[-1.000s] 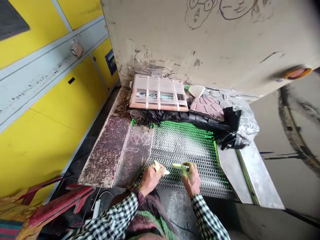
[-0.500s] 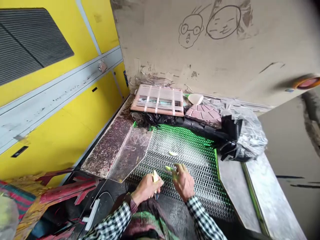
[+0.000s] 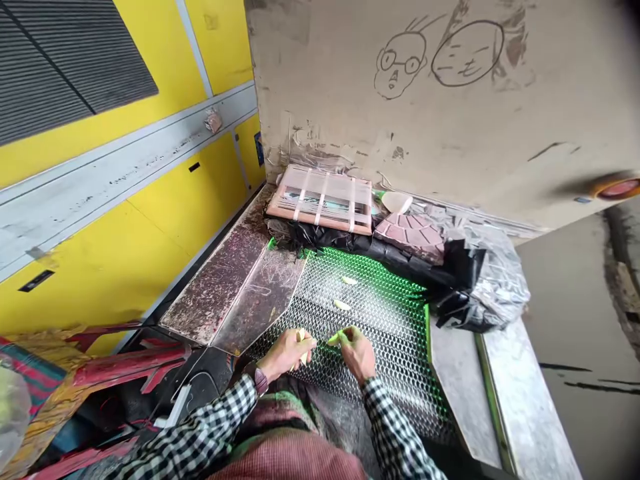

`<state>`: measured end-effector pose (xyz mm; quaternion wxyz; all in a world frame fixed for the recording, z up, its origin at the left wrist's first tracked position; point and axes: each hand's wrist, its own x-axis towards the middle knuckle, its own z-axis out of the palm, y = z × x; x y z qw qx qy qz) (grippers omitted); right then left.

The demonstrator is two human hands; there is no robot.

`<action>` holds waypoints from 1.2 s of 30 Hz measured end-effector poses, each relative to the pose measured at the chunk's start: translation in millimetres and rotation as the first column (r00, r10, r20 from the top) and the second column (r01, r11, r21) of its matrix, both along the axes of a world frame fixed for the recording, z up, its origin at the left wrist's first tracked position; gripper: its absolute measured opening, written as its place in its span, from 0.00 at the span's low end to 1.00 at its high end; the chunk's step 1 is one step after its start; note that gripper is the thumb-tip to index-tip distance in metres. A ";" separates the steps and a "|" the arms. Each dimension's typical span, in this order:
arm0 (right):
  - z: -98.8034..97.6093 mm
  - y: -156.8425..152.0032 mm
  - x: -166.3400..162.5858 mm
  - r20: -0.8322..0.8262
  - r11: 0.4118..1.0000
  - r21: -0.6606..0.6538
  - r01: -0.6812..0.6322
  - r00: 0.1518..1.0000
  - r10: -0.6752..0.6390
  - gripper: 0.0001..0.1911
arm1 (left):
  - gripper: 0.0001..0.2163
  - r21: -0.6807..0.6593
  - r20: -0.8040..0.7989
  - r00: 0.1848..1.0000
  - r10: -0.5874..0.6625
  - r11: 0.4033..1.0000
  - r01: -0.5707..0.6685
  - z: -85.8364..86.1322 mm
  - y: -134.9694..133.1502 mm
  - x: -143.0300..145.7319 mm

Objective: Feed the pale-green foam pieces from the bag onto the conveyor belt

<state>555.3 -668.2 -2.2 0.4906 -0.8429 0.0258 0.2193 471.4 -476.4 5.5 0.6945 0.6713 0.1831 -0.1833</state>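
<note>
My left hand (image 3: 284,355) is closed around several pale crescent-shaped pieces (image 3: 301,335), whose ends stick out between thumb and fingers. My right hand (image 3: 359,357) pinches one similar crescent piece (image 3: 334,339), tinted green by the light, just above the metal mesh belt (image 3: 395,340). Farther up the belt lie two more crescents, a nearer piece (image 3: 342,305) and a farther piece (image 3: 349,280), apart from each other. What the pieces are made of I cannot tell.
Metal side plates (image 3: 260,293) flank the belt. Across its far end, under green light, lie black plastic (image 3: 380,257), a plastic-wrapped framed panel (image 3: 320,200) and clear wrapping (image 3: 500,280). A yellow cabinet (image 3: 150,227) stands left; red torn material (image 3: 125,367) lies lower left.
Two crescents now lie on the belt beyond my hands, where one lay before. My right hand, blurred earlier, is now steady with a crescent in its fingertips. The view has shifted slightly.
</note>
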 end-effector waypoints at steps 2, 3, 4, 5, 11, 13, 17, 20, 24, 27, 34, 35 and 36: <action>4.1 1.2 1.0 0.154 0.994 -0.104 0.035 0.988 -0.019 0.17 | 0.22 -0.020 0.009 1.000 0.020 1.000 -0.020 -1.5 0.8 2.3; 7.8 3.4 -1.7 0.161 0.996 -0.082 0.019 0.987 -0.006 0.18 | 0.22 -0.033 0.010 0.999 0.054 0.998 -0.053 -1.9 0.2 3.2; 12.1 6.8 -6.4 0.107 0.999 -0.012 -0.032 0.994 0.033 0.18 | 0.23 -0.045 0.009 0.995 0.095 0.995 -0.094 -2.1 -0.7 4.1; 16.4 11.6 -12.7 0.011 0.991 0.096 -0.093 0.996 0.092 0.19 | 0.23 -0.055 0.005 0.991 0.133 0.990 -0.132 -2.1 -1.8 5.1; 25.5 46.4 -47.6 -0.372 0.885 0.458 0.088 0.923 0.101 0.23 | 0.24 -0.161 -0.055 0.974 0.218 0.961 -0.224 4.6 -4.7 12.8; 21.1 47.0 -47.4 -0.379 0.889 0.444 0.111 0.923 0.074 0.22 | 0.25 -0.194 -0.076 0.972 0.221 0.953 -0.232 7.5 -5.0 14.7; 4.4 23.1 -30.1 0.024 0.993 0.111 -0.030 0.999 0.027 0.17 | 0.23 -0.162 -0.085 0.964 0.250 0.952 -0.261 6.8 -6.5 14.8; -7.9 1.2 -16.4 0.474 0.942 -0.327 -0.080 0.848 0.236 0.16 | 0.20 -0.130 -0.105 0.976 0.191 0.970 -0.204 1.1 -9.3 13.0; -3.9 -4.4 -16.3 0.524 0.834 -0.516 -0.193 0.700 0.486 0.15 | 0.16 -0.056 -0.114 0.993 0.024 0.998 -0.030 -1.0 -18.3 11.1; 12.6 2.6 -25.8 0.453 0.902 -0.312 -0.298 0.788 0.418 0.13 | 0.08 0.085 -0.119 0.984 -0.135 0.986 0.145 4.1 -26.1 8.7; 15.4 -6.0 -33.4 0.046 0.950 0.230 -0.210 0.978 0.205 0.15 | 0.13 -0.033 -0.052 0.992 -0.117 0.993 0.115 -0.4 -33.1 -5.4; 11.0 -8.3 -32.2 -0.052 0.950 0.286 -0.126 0.988 0.147 0.16 | 0.15 -0.050 -0.045 0.996 -0.082 0.996 0.080 -3.5 -34.3 -7.2; 6.3 -10.1 -30.8 -0.148 0.944 0.325 -0.047 0.984 0.100 0.16 | 0.16 -0.055 -0.040 0.998 -0.053 0.997 0.051 -6.8 -35.8 -8.8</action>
